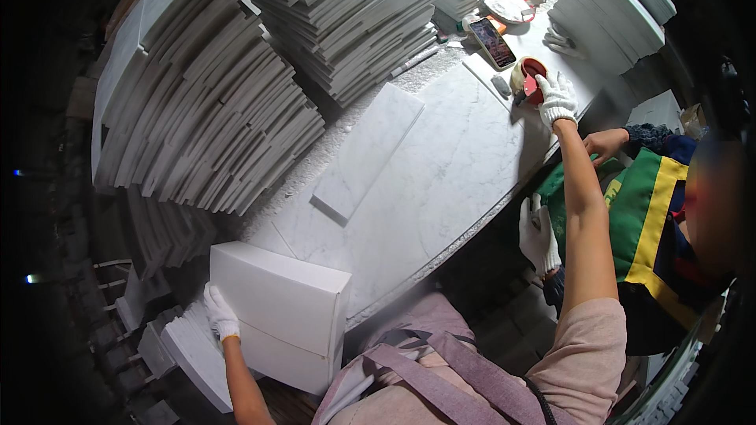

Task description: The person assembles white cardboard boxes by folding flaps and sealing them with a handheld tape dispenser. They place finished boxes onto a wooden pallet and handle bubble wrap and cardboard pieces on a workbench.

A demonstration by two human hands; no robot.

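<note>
My right hand (pixel 559 100), in a white knit glove, reaches to the far right of the work surface. Its fingers are closed on a red tape dispenser (pixel 534 71) with a roll of tan tape. At the lower left my left hand (pixel 221 312), gloved too, grips the left side of a closed white cardboard box (pixel 276 283). The box stands tilted at the near left corner of the surface, close to my body. A rectangular white marble tile (pixel 370 153) lies flat beyond it, on a larger marble slab (pixel 441 181).
Tall stacks of thin tiles (pixel 213 94) line the left and far side. A phone (pixel 492 43) and a round dish of white powder (pixel 508 5) lie near the dispenser. On the right a co-worker in a green and yellow vest (pixel 650 212) is close to my right arm.
</note>
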